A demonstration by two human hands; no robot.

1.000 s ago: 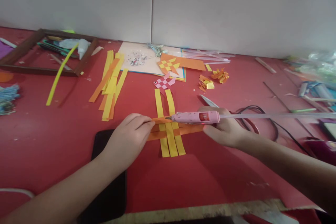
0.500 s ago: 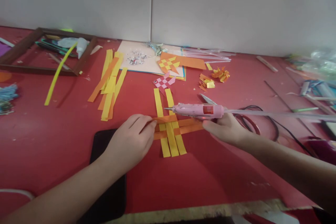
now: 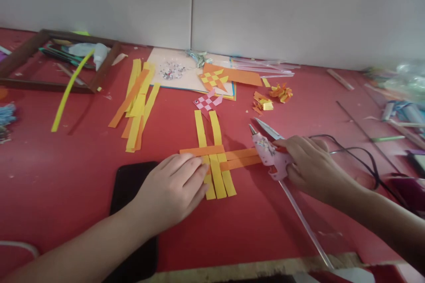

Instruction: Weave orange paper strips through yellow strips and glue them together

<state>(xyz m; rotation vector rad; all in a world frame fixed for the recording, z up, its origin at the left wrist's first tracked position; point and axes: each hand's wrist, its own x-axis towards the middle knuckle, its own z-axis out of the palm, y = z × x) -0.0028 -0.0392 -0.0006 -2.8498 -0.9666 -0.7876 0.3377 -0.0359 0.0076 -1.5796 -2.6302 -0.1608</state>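
My right hand (image 3: 307, 163) is closed around a pink glue gun (image 3: 269, 152), its nozzle pointing up and left. A long clear glue stick (image 3: 307, 223) trails from the gun toward the table's front edge. My left hand (image 3: 177, 185) lies with fingers stretched over the left side of some woven paper strips, fingertips pressing on them. Yellow strips (image 3: 217, 179) run away from me; orange strips (image 3: 242, 159) cross them, and a short orange strip (image 3: 202, 150) lies across the top. Scissors (image 3: 268, 128) lie partly hidden behind the gun and right hand.
Behind the strips lie a pink checked paper fish (image 3: 208, 101) and an orange-yellow one (image 3: 213, 80). Loose strips (image 3: 141, 106), a wooden frame (image 3: 49, 84) and a black tablet-like slab (image 3: 133, 190) are on the left. Paper scraps (image 3: 280, 93) and a black cable (image 3: 361, 150) lie right.
The glue gun has turned from lying sideways to upright-tilted, its glue stick swinging down toward me. My left fingers have gone from pinching the orange strip to lying lower over the weave.
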